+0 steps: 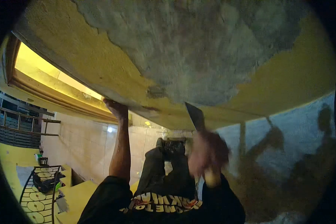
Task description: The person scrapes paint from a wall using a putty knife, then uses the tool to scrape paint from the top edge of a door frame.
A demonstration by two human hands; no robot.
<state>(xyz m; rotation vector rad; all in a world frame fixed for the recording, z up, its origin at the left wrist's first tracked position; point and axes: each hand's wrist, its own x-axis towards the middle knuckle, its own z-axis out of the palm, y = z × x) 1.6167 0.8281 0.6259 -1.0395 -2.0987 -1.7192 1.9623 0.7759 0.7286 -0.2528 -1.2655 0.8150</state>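
Observation:
A putty knife (195, 115) with a flat blade is in my right hand (209, 152), which is blurred by motion, its fingers wrapped round the handle. The blade points up, close to the lower edge of a yellow wall (294, 82). Above the blade, a large grey patch (198, 48) shows where the yellow paint is absent. My left hand (116, 108) is at the wooden frame (63, 100) of an opening, its fingers bent over the edge and partly hidden.
A wooden ladder (26, 125) stands at the left. Below it are a metal railing (37, 194) and yellow steps (78, 194). Shadows fall on the bluish wall (265, 138) at the right. Tiled floor (86, 142) lies below.

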